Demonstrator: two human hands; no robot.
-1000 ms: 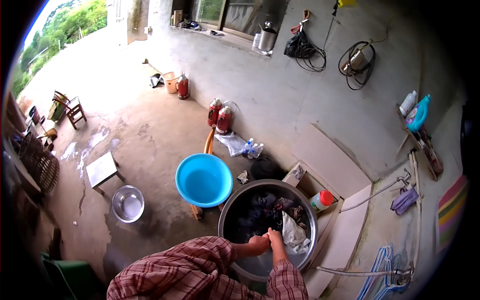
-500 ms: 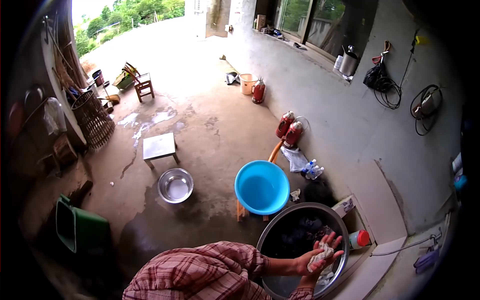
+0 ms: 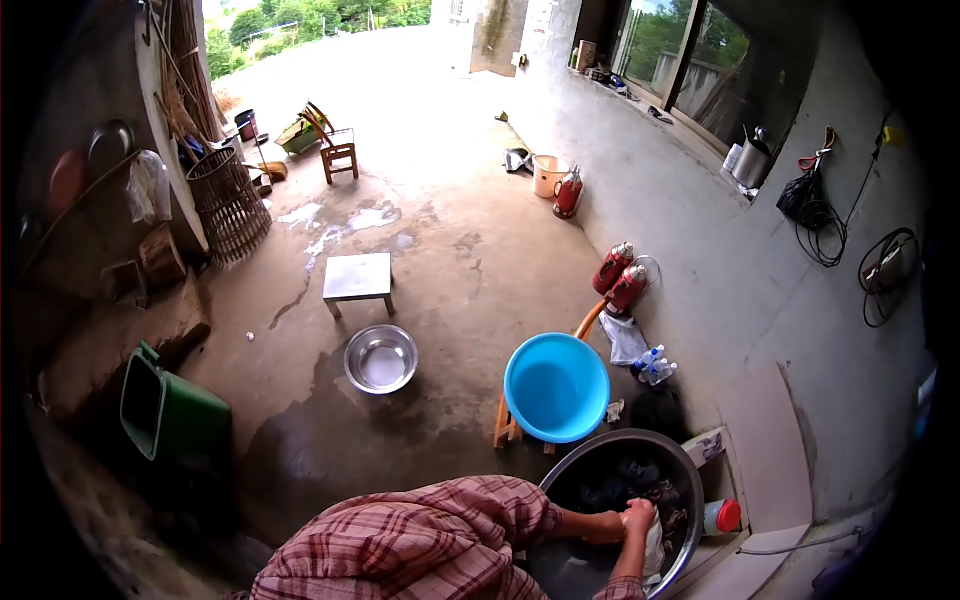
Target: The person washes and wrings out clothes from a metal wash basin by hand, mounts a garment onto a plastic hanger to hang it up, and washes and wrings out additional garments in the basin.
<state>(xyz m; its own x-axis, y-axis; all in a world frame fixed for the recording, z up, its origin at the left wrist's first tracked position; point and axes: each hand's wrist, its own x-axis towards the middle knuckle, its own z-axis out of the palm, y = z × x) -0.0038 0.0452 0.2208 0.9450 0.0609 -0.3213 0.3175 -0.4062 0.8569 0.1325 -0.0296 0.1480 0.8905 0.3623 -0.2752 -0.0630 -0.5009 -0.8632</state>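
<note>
A large metal basin [image 3: 690,470] at the bottom right holds dark, wet-looking clothes [image 3: 625,485]. Over it my left hand [image 3: 606,527] and my right hand [image 3: 638,514] are pressed together, fingers closed. A whitish cloth [image 3: 655,550] comes out from between them and hangs down toward the inside of the basin's right wall. Both hands appear closed on this cloth, though the fingers partly hide the grip. Plaid sleeves cover my arms down to near the wrists.
A blue basin [image 3: 557,388] rests on a wooden chair [image 3: 503,425] just beyond. Right of the metal basin stands a red-lidded container [image 3: 722,517]. Farther off are a steel bowl [image 3: 381,360], a low stool [image 3: 358,278], red thermoses [image 3: 628,290] and a green bin [image 3: 175,410].
My hands have gone from spread fingers with the cloth bunched on them to closed together around it. The cloth now hangs lower. The view has swung slightly left.
</note>
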